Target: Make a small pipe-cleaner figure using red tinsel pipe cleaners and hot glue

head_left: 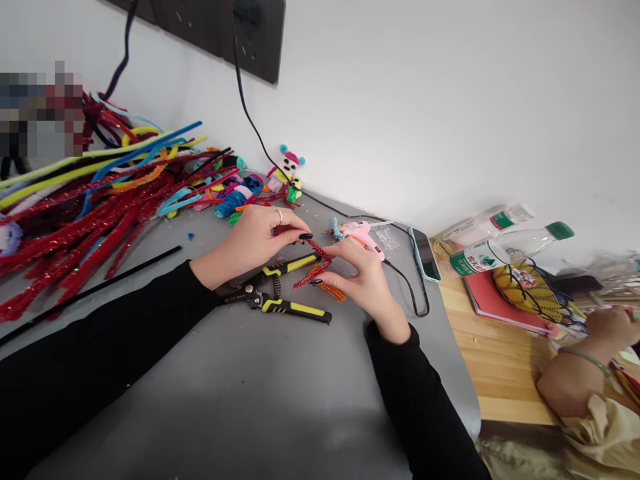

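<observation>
Your left hand (261, 233) comes in from the left with the forearm stretched long across the gray desk (240, 413), palm turned down and the back of the hand showing, a ring on one finger. Its grip is narrow, thumb and fingertip pinching one part of the red tinsel stem (319, 250). Your right hand (361, 270) reaches up from the lower right, the forearm slanting up and to the left and the wrist bent inward, so that the two hands face each other. Its thumb and index finger curve around the bend of the stem; the index finger meets it at the bend, but you cannot tell how firmly that grip closes.

The stem sits between your hands, folded into a sharp angle above the yellow-and-black pliers (297, 307), which lie with their handles spread. An orange stem piece (334, 291) is just below your right thumb. The pink glue gun (364, 239) rests behind your right hand, near the phone (424, 254). The pile of colored stems (125, 193) lies beyond your left forearm.
</observation>
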Action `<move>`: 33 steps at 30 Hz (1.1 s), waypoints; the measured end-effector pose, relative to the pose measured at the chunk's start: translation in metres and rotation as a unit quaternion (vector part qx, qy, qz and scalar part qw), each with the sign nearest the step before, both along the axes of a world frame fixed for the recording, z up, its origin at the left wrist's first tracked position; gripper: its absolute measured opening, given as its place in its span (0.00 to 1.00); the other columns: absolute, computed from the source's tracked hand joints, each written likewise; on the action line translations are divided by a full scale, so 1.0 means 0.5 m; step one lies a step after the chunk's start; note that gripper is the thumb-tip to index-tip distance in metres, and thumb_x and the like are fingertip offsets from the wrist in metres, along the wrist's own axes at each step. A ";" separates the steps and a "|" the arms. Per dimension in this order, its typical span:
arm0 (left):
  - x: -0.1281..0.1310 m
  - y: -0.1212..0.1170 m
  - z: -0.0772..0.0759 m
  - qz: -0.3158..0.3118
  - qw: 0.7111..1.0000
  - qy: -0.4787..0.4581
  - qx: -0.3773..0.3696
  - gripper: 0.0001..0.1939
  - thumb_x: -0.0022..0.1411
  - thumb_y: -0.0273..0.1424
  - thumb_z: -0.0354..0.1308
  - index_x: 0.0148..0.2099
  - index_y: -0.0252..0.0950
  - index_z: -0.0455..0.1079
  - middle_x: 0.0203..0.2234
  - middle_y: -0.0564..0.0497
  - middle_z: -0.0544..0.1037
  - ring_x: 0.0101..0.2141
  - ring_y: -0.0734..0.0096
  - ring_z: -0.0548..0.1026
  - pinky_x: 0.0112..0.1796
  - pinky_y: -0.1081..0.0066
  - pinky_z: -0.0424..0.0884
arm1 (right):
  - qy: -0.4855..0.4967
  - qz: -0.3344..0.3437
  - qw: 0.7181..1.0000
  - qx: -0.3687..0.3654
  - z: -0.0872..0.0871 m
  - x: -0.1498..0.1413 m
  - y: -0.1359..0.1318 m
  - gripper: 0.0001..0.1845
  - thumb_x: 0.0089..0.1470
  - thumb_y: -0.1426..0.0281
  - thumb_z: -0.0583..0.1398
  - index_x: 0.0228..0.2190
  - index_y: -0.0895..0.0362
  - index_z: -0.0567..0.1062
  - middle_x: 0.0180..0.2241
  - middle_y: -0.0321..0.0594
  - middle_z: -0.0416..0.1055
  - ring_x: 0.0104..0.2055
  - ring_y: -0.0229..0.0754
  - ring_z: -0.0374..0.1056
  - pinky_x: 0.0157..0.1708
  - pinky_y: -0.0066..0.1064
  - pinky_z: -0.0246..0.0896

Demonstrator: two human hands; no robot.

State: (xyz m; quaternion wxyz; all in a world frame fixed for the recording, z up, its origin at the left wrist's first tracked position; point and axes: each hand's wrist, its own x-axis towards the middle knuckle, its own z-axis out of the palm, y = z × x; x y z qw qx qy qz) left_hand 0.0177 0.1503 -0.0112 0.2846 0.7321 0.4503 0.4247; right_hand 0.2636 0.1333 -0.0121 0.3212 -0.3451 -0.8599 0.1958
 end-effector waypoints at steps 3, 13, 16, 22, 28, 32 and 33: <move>0.000 0.001 -0.002 0.002 1.000 0.005 0.002 0.13 0.66 0.38 0.59 0.39 0.38 0.84 0.36 0.49 0.87 0.38 0.63 0.82 0.40 0.71 0.76 | -0.007 -0.008 1.000 -0.004 0.002 0.000 -0.001 0.18 0.60 0.54 0.69 0.45 0.53 0.81 0.37 0.41 0.79 0.39 0.45 0.73 0.41 0.39 0.71; 0.004 -0.003 -0.003 -0.002 1.000 -0.012 -0.014 0.14 0.64 0.39 0.60 0.39 0.39 0.84 0.35 0.48 0.87 0.37 0.62 0.82 0.38 0.70 0.77 | 0.002 -0.008 1.000 0.022 -0.002 -0.002 0.002 0.20 0.62 0.52 0.67 0.44 0.54 0.80 0.35 0.42 0.79 0.38 0.45 0.72 0.39 0.38 0.70; 0.006 -0.004 -0.001 -0.006 0.999 -0.023 -0.022 0.13 0.63 0.38 0.60 0.39 0.38 0.84 0.35 0.48 0.87 0.37 0.61 0.83 0.39 0.69 0.77 | -0.012 -0.014 1.000 0.020 -0.003 -0.002 0.002 0.19 0.62 0.51 0.66 0.43 0.53 0.81 0.35 0.41 0.79 0.38 0.45 0.72 0.40 0.38 0.69; 0.006 -0.002 -0.005 -0.009 0.999 -0.028 -0.043 0.13 0.63 0.39 0.62 0.39 0.38 0.84 0.35 0.47 0.87 0.37 0.60 0.83 0.39 0.68 0.77 | -0.017 -0.019 0.999 0.038 -0.004 -0.002 0.002 0.19 0.64 0.51 0.64 0.42 0.53 0.80 0.34 0.41 0.79 0.37 0.45 0.71 0.39 0.38 0.68; 0.007 -0.001 -0.008 -0.011 0.999 -0.028 -0.043 0.13 0.61 0.37 0.61 0.39 0.38 0.85 0.36 0.47 0.87 0.37 0.60 0.83 0.38 0.69 0.78 | -0.025 -0.028 0.998 0.051 -0.004 -0.004 0.000 0.17 0.66 0.52 0.63 0.39 0.53 0.80 0.33 0.41 0.79 0.35 0.44 0.71 0.38 0.38 0.67; 0.007 -0.002 -0.006 -0.026 0.998 -0.028 -0.057 0.14 0.61 0.38 0.61 0.40 0.38 0.85 0.36 0.46 0.87 0.37 0.60 0.83 0.37 0.69 0.78 | -0.022 -0.032 0.998 0.052 -0.004 -0.004 0.000 0.14 0.67 0.55 0.63 0.38 0.53 0.80 0.33 0.40 0.79 0.35 0.43 0.71 0.37 0.37 0.67; 0.007 -0.002 -0.005 -0.030 0.997 -0.028 -0.059 0.14 0.62 0.39 0.61 0.41 0.38 0.85 0.36 0.46 0.87 0.37 0.60 0.83 0.37 0.69 0.78 | -0.021 -0.035 0.998 0.050 -0.005 -0.004 0.001 0.14 0.67 0.56 0.64 0.38 0.53 0.80 0.33 0.40 0.79 0.34 0.43 0.71 0.38 0.38 0.67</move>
